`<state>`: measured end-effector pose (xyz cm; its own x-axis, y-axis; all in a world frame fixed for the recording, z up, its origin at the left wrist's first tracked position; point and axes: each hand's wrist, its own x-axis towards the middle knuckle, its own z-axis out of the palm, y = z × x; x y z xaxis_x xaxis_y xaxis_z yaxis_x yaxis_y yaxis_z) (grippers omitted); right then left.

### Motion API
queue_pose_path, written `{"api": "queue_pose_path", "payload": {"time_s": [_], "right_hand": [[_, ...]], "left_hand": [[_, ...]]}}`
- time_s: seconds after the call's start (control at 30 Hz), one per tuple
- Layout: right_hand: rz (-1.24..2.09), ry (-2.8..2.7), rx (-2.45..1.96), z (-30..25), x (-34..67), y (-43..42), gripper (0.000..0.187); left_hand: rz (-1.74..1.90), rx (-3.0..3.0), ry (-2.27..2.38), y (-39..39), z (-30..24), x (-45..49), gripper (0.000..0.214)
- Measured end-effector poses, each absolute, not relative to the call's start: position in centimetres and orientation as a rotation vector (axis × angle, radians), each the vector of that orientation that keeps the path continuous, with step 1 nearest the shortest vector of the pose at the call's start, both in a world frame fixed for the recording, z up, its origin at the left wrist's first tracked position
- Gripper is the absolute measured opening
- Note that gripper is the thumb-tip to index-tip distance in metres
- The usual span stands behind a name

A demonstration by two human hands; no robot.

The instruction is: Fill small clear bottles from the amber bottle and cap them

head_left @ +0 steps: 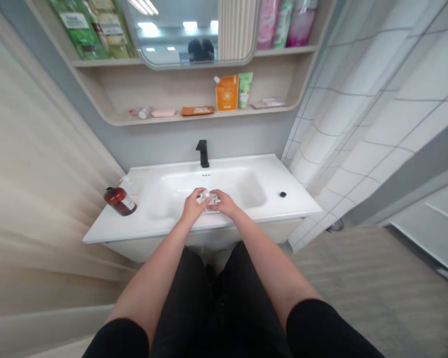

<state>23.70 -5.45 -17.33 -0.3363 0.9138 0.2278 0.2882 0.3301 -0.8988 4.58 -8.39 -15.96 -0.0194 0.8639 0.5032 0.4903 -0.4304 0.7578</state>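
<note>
Small clear item [213, 199] is clamped between left hand [194, 204] and right hand [224, 203], frame centre, over sink [252, 191]; pointing, long axis can't be told; white label [128, 202] on brown bottle [117, 198], mid-left, can't be read

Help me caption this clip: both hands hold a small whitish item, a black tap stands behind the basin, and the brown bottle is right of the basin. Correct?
Not quite: the head view shows the brown bottle left of the basin, not right. The rest stands: the left hand and right hand hold the small whitish item, and the black tap stands behind the basin.
</note>
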Motion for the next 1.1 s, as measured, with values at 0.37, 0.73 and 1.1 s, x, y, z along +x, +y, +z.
{"api": "queue_pose_path", "payload": {"time_s": [0.37,0.73,1.1], "right_hand": [[1.016,-1.824,-1.04,-17.8,23.9,-5.1,0.068],[1.022,-1.799,-1.077,-17.5,23.8,-5.3,0.07],[1.01,-1.811,-1.081,-17.5,23.9,-5.2,0.071]], "left_hand": [[1.37,1.999,1.355,-8.8,-16.0,4.3,0.037],[1.336,2.049,1.399,-9.1,-15.7,4.4,0.035],[1.334,2.067,1.395,-8.8,-15.9,4.3,0.035]]}}
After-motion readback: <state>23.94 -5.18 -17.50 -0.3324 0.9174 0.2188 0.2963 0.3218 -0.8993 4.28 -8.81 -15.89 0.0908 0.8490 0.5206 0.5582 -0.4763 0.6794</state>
